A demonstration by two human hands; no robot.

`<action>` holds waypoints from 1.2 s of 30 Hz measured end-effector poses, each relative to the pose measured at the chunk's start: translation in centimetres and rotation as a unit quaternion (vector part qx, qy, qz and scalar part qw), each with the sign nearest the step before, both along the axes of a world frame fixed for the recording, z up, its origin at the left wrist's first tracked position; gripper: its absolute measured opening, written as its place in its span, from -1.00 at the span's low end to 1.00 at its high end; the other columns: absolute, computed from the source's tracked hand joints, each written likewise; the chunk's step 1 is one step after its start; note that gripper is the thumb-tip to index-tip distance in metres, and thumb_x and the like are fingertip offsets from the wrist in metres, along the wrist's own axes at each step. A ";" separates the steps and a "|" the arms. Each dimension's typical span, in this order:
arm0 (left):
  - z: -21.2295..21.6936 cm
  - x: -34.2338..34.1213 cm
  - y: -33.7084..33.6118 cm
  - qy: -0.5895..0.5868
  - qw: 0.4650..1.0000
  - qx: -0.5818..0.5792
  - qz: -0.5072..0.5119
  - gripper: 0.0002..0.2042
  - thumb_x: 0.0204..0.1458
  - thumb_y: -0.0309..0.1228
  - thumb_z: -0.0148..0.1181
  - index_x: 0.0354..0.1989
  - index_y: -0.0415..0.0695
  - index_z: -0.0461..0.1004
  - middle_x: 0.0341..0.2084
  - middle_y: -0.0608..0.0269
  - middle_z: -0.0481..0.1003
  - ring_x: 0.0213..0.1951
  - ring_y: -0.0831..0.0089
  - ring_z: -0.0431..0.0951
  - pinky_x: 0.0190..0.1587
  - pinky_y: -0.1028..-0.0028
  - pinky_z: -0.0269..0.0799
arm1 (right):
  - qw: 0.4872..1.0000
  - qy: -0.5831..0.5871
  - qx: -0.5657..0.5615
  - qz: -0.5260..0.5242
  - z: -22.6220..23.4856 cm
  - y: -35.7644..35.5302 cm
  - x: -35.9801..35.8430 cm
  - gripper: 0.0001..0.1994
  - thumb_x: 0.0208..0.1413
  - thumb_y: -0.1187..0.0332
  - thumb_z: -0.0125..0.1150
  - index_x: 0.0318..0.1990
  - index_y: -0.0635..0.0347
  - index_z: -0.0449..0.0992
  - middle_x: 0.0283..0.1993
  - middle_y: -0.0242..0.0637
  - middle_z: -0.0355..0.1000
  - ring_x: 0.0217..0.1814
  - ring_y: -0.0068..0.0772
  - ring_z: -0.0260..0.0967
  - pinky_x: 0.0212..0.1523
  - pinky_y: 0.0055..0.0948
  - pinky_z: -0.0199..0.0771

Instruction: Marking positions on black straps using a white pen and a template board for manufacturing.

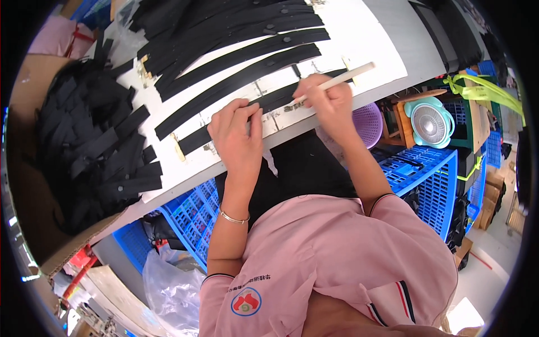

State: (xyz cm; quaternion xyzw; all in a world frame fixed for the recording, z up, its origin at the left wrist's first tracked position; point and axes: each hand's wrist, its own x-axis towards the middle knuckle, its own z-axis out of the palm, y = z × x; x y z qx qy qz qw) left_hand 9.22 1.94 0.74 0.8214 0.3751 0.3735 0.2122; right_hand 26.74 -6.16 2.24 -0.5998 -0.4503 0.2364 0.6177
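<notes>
A black fabric strip [197,139] lies along the near edge of a white board [370,48] with dark marks drawn on it. My left hand [238,132] rests on this strip, fingers slightly bent and apart, holding nothing. Pinched in my right hand [328,104] is a pale, pen-like stick [358,71]. It slants down to the left, and its lower tip is near the strip, close to the marks. Whether the tip touches cannot be made out. Beyond my hands, more black strips [241,87] lie side by side, some with small round dark spots.
To the left, a cardboard box [25,140] holds a heap of black strips [84,140]. Blue plastic crates [429,180] stand below the table on both sides. A purple basket [368,124] and a turquoise fan [431,122] are at the right.
</notes>
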 end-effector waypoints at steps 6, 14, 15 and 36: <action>0.3 0.4 -0.3 0.017 1.000 0.009 -0.003 -0.89 0.00 -0.50 0.41 -0.30 -0.09 0.65 -0.16 0.32 0.61 -0.10 0.31 0.52 0.02 0.33 0.30 | 0.988 0.036 -0.030 -0.148 -0.2 -1.0 5.7 -0.73 0.36 0.37 0.14 -0.38 0.32 0.63 -0.41 -0.41 0.53 -0.44 -0.73 0.30 -0.42 -0.62 0.26; 1.7 6.3 -1.6 -0.054 0.994 -0.012 -0.098 -0.89 -0.03 -0.50 0.40 -0.31 -0.12 0.64 -0.18 0.32 0.59 -0.07 0.26 0.52 0.06 0.29 0.31 | 0.990 0.003 -0.037 -0.135 -1.4 -0.9 6.1 -0.76 0.35 0.35 0.18 -0.35 0.28 0.64 -0.52 -0.44 0.45 -0.50 -0.74 0.27 -0.49 -0.63 0.22; 1.5 7.3 -1.7 -0.053 0.994 -0.011 -0.098 -0.89 -0.03 -0.50 0.40 -0.31 -0.12 0.64 -0.18 0.32 0.59 -0.07 0.26 0.52 0.06 0.29 0.31 | 0.991 -0.006 -0.026 -0.134 -1.6 -0.8 6.1 -0.76 0.35 0.36 0.18 -0.35 0.29 0.64 -0.53 -0.45 0.45 -0.51 -0.74 0.26 -0.49 -0.62 0.23; -0.1 10.1 -1.8 -0.016 0.994 0.001 -0.105 -0.90 -0.04 -0.50 0.40 -0.34 -0.13 0.64 -0.19 0.35 0.59 -0.05 0.26 0.50 0.08 0.28 0.29 | 0.994 -0.034 -0.034 -0.101 -1.7 -1.3 6.3 -0.75 0.27 0.33 0.24 -0.42 0.32 0.59 -0.65 -0.35 0.37 -0.60 -0.67 0.20 -0.56 -0.49 0.21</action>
